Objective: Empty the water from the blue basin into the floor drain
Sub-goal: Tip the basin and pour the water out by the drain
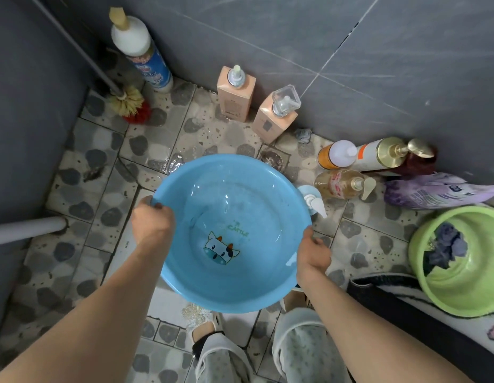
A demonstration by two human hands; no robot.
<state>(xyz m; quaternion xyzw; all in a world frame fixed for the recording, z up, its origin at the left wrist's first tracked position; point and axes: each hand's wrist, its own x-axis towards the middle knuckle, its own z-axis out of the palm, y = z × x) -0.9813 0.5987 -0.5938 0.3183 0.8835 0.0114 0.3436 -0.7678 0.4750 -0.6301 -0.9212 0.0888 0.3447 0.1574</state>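
The blue basin [240,189] with a cartoon cow printed inside is held above the pebble-pattern floor, tilted away from me. Clear water pools toward its far side. My left hand [152,222] grips the basin's left rim. On the right rim my right hand [312,255] is clamped. The square floor drain [273,158] lies on the wet tiles just beyond the basin's far edge, partly hidden by that rim.
Two pink pump bottles [236,92] and several other bottles [348,156] stand along the grey wall. A toilet brush [129,103] leans in the left corner. A green basin [461,272] with dark cloth sits at right. My slippered feet are below.
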